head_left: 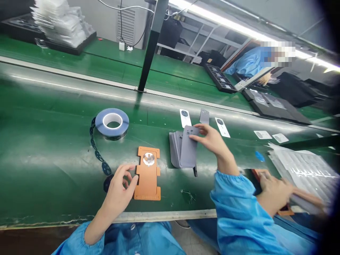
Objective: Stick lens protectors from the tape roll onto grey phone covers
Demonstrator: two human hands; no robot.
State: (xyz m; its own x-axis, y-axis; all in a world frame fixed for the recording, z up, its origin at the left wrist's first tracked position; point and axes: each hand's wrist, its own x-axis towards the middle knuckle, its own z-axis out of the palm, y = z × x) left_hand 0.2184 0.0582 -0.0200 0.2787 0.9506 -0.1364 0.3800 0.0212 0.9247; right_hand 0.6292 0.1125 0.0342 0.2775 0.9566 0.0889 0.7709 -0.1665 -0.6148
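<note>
On the green bench [66,184] we see the orange fixture [148,180] lying flat on the near side, left of centre; its edges are notched, a shallow outline runs around its face, and near its far end sits a silvery disc with orange showing through its holes; to the right of it and slightly farther off we find the stack of grey panels [174,150], thin, matt and round-cornered, fanned unevenly; the top panel [189,152] lies askew over the others, with small holes near its far end; on the far left we have the blue tape roll [112,133], lying flat around a white core, its strip of dark round pieces [98,156] curving towards us.

We see the right hand [212,140] holding the top panel by its far right corner, the thumb on its face and the forefinger at its far edge, with a narrow space between them; the left hand [119,187] is loosely curled, thumb and forefinger slightly parted at the fixture's left edge; we cannot tell whether they touch it.
</note>
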